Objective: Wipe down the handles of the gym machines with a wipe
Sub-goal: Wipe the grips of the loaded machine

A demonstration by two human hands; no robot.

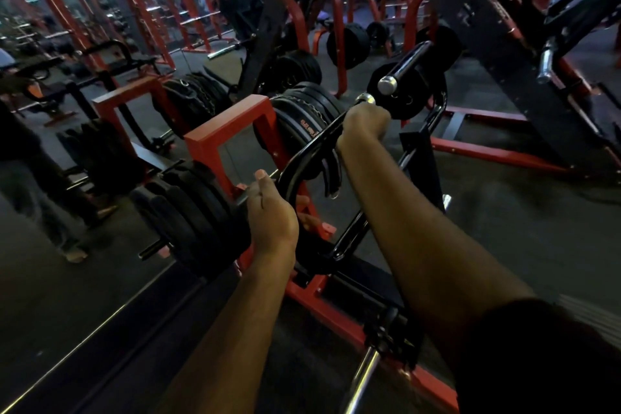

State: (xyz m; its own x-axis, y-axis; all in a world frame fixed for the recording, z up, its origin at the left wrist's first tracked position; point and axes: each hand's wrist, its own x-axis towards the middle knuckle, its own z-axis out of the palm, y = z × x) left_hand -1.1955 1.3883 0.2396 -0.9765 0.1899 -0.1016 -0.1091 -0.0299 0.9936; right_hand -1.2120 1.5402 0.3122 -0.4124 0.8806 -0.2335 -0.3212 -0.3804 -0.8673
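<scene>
- At the far left edge a person (pixel 20 131) stands on the dark floor, near a mirror strip; this side has little free room.
- Near the left-centre, stacks of black weight plates (pixel 188 212) hang on a red frame (pixel 228 134). They sit just beside the left hand, so the knuckles can bump them.
- The left hand (pixel 270 212) holds the near bend of the black curved handle (pixel 312 148). Its fingers are curled round the tube and the thumb lies along the top.
- A black strap (pixel 331 175) hangs from the handle between the two hands. I think it can catch on a wrist or on the wipe during a stroke.
- The right hand (pixel 364 124) grips the far end of the same handle, just under the chrome end cap (pixel 365 98); the fingers are clamped round it.
- I cannot see the wipe in either hand. If it is there, it is hidden inside a grip.
- Risk, in my judgement: if the wipe is bunched in the fist, only a part of the tube gets clean, and the bend under the left hand stays missed.
- Also, the handle may swing on its pivot when it is pushed, so one hand should steady it.
- To the right, the floor (pixel 504 212) is more open up to the red base rail (pixel 497 151) and the dark machine (pixel 504 54) behind; this is the better side for moving on.
</scene>
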